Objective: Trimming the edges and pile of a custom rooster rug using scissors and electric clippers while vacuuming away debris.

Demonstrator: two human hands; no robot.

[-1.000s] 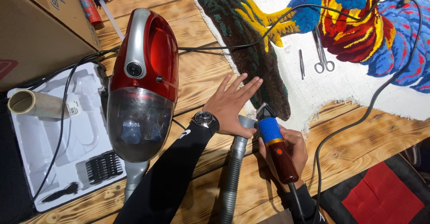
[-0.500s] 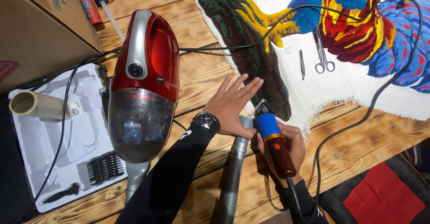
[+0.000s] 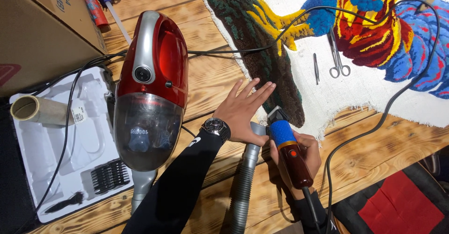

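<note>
My right hand (image 3: 303, 155) is wrapped around an electric clipper (image 3: 286, 147), its grip closed on the dark red body with the blue band and the blade end pointing away from me toward a tufted rug (image 3: 299, 51). The blade sits just at the near, dark brown edge of the rug, which shows a rooster in yellow, red and blue yarn on white backing cloth. The clipper's black cord (image 3: 374, 126) leaves the tool's rear by my wrist and loops out across the rug. My left hand (image 3: 243, 112) lies flat, fingers spread wide and holding nothing, on the wooden table (image 3: 206, 75) just beside the rug's brown edge, with a wristwatch (image 3: 215, 125) on the wrist and a black sleeve behind it. Between my two hands, touching the heel of the left one, runs the grey ribbed hose (image 3: 243, 182) of a vacuum, its plain end reaching up next to the clipper. Left of my left arm, away from the rug, lies a red handheld vacuum cleaner (image 3: 149, 89) with a clear dust cup. Farther left is a white moulded tray (image 3: 47, 145) holding a black comb attachment (image 3: 108, 175), a small black brush (image 3: 65, 201) and a cardboard tube (image 3: 39, 110). On the rug's white cloth, beyond the clipper, lie scissors (image 3: 337, 54) and tweezers (image 3: 316, 68).
</note>
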